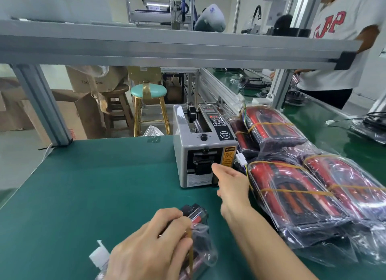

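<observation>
My left hand (150, 246) grips a red and black part in a clear plastic bag (198, 233) on the green table mat (94, 185), near the front edge, with a strip of amber tape across the bag. My right hand (231, 181) reaches forward to the front opening of a grey tape dispenser machine (200, 146), its fingertips at the outlet; whether it pinches tape is hidden. A white connector (99, 256) shows beside my left hand.
Several bagged red and black parts bound with amber tape (302, 185) are stacked right of the dispenser. An aluminium frame beam (167, 49) crosses overhead. A person in a white shirt (338, 39) stands at the far right. Stools and cardboard boxes sit beyond the table.
</observation>
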Demonstrator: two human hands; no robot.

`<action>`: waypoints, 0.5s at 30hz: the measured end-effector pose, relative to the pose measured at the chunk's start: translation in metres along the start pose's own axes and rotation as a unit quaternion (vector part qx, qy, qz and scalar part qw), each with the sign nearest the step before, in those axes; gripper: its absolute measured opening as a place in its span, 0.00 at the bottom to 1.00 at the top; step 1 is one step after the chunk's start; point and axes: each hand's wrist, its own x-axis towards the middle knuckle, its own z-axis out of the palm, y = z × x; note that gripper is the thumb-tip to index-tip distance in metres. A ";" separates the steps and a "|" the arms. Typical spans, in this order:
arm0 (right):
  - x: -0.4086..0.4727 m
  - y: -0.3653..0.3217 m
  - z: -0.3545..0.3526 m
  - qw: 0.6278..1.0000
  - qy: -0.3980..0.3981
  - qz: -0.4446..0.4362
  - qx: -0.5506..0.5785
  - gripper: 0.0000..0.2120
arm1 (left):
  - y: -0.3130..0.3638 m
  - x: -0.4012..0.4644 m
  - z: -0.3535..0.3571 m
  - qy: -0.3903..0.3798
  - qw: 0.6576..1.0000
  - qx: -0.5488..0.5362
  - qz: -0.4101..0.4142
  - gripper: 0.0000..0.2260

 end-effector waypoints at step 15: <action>0.017 -0.012 0.021 0.998 0.052 0.011 -0.027 0.03 | 0.002 0.001 -0.001 -0.008 1.000 0.010 0.011 0.11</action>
